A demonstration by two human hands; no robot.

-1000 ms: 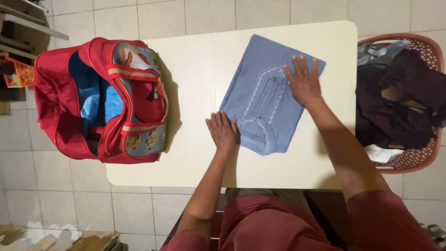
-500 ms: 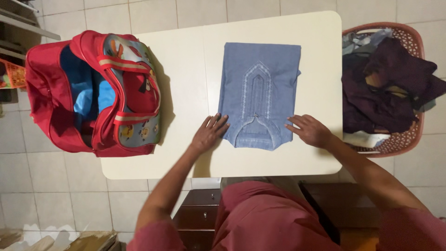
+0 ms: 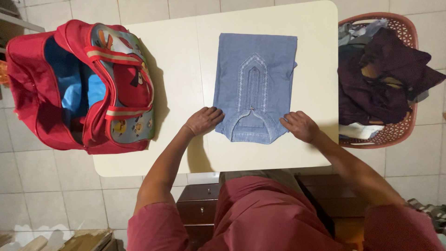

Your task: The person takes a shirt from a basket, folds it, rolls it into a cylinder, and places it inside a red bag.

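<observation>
cream table [image 3: 176,69] on pale tiled floor [image 3: 55,186] bears folded blue shirt [image 3: 255,83].

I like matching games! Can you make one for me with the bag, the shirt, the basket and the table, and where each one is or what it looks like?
Things:
1. red bag
2. blue shirt
3. laundry basket
4. table

Descriptions:
A. cream-coloured, holds the bag and shirt
B. folded flat, both hands at its near edge
C. open, on the table's left end
D. beside the table on the right, full of dark clothes

Pairs: 1-C, 2-B, 3-D, 4-A
</observation>
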